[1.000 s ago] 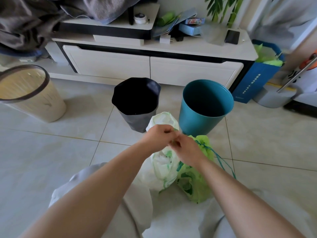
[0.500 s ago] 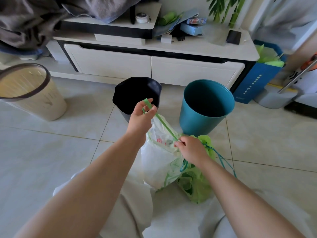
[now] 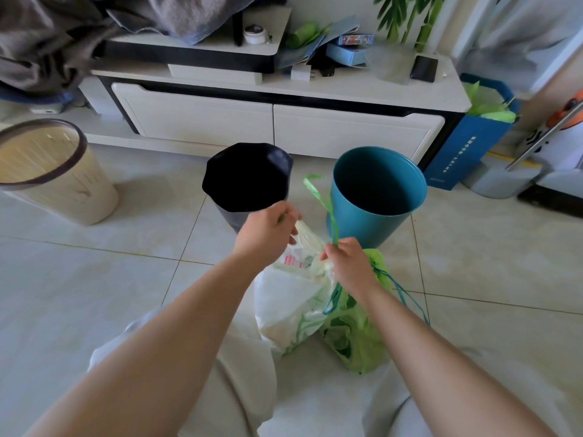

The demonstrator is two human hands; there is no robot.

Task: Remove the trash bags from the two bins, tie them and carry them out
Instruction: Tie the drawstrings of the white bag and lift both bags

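A white trash bag [image 3: 284, 304] stands on the floor between my knees, its neck gathered upward. My left hand [image 3: 268, 233] grips the gathered top of that bag. My right hand [image 3: 347, 263] pinches its green drawstring [image 3: 325, 200], which loops up in front of the teal bin. A green trash bag [image 3: 359, 339] lies beside the white one, its blue-green drawstring trailing right. Behind them stand a black bin [image 3: 249, 181] and a teal bin [image 3: 375, 197], both open at the top.
A beige bin [image 3: 53, 171] stands at the left. A low white cabinet [image 3: 277, 127] with drawers runs across the back, cluttered on top. A blue paper bag [image 3: 470, 140] sits at its right end. Tiled floor spreads left and right.
My left hand has let the green drawstring go and dropped to grip the white bag's neck. My right hand now holds the string, whose free end stands up.
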